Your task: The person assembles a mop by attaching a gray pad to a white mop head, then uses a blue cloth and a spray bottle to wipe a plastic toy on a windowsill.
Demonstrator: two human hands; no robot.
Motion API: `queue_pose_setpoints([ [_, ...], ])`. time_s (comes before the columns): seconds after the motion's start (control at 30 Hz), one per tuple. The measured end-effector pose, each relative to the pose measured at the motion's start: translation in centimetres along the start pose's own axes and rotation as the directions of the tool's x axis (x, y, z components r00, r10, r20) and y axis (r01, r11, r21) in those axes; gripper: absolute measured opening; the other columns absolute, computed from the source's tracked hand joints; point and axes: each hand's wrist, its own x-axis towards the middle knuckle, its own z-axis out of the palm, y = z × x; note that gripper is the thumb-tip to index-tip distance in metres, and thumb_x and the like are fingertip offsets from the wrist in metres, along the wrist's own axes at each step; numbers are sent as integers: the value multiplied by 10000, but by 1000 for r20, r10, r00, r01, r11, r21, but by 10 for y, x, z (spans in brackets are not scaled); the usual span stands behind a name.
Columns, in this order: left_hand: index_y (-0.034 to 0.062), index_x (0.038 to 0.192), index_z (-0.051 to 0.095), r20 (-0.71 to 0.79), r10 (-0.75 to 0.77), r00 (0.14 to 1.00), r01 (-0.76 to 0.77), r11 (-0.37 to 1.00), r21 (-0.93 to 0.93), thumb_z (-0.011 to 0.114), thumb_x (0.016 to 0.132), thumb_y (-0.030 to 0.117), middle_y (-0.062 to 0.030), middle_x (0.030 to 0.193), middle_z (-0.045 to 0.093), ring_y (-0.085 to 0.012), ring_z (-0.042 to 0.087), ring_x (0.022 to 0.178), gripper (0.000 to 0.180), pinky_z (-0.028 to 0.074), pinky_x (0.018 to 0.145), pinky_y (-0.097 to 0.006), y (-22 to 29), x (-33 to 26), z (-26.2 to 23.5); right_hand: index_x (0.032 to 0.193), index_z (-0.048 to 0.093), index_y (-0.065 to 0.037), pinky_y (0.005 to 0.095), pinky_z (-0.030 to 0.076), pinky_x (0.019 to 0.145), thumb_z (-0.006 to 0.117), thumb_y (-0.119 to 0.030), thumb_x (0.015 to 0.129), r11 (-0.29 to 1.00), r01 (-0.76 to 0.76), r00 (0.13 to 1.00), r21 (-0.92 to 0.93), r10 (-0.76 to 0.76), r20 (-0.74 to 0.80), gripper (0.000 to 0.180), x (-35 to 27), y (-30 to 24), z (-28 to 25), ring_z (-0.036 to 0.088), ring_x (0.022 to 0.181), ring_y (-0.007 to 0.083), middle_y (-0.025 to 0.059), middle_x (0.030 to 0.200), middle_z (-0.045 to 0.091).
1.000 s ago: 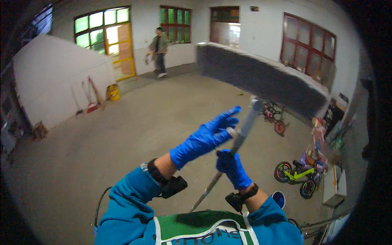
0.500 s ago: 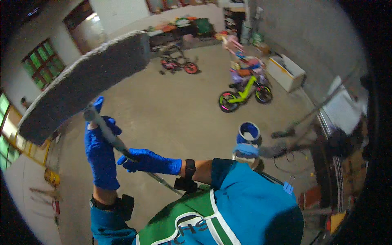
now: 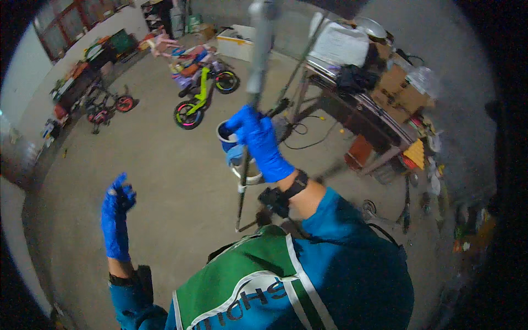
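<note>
In front of me a long grey pole [image 3: 260, 58] stands nearly upright, its top running out of view. My right hand [image 3: 261, 140], in a blue glove, is wrapped round its middle. The thinner lower part, with a white band, reaches down close to my body. My left hand [image 3: 116, 217], also blue-gloved, is raised off to the left. Its fingers are apart and slightly bent, with nothing in them. Partly hidden behind the pole and right hand are a blue container with a pale rim [image 3: 221, 135], a light blue cloth [image 3: 235, 156] and a white bucket [image 3: 254, 177].
A yellow-green balance bike [image 3: 202, 99], a dark bike with red wheels [image 3: 110, 107] and a white box [image 3: 234, 43] stand farther off. At right, a table [image 3: 379, 113] carries cardboard [image 3: 404, 91] and a white sheet [image 3: 341, 45]. A cable [image 3: 308, 146] lies on the floor.
My left hand has let go of the pole. The right hand has raised it upright. The view has turned right, and the wide grey slab with a fuzzy edge is out of sight.
</note>
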Motion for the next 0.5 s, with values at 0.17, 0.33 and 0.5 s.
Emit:
queue_pose_setpoints([
  [0.17, 103, 1244, 543, -38, -337, 941, 339, 940, 36, 483, 925, 396, -86, 1040, 597, -191, 585, 880, 437, 481, 770, -322, -98, -14, 9, 782, 630, -36, 236, 365, 492, 450, -478, 939, 964, 39, 890, -264, -154, -429, 501, 9, -91, -129, 454, 504, 93, 5, 552, 487],
  [0.33, 119, 1206, 580, -41, -366, 930, 368, 928, 56, 455, 936, 354, -120, 1032, 605, -213, 598, 850, 379, 490, 753, -326, -137, 9, 107, 777, 622, -26, 245, 373, 478, 464, -483, 930, 905, 171, 752, -391, -376, -541, 507, 46, -143, -298, 453, 496, 107, 11, 542, 466],
  [0.5, 108, 1197, 585, 58, -380, 923, 371, 921, 121, 453, 942, 346, -132, 1020, 614, -218, 609, 832, 374, 491, 743, -317, -139, 60, 236, 793, 629, -12, 250, 382, 459, 481, -486, 921, 894, 150, 672, -421, -405, -621, 513, 98, -162, -424, 460, 495, 110, 19, 556, 478],
])
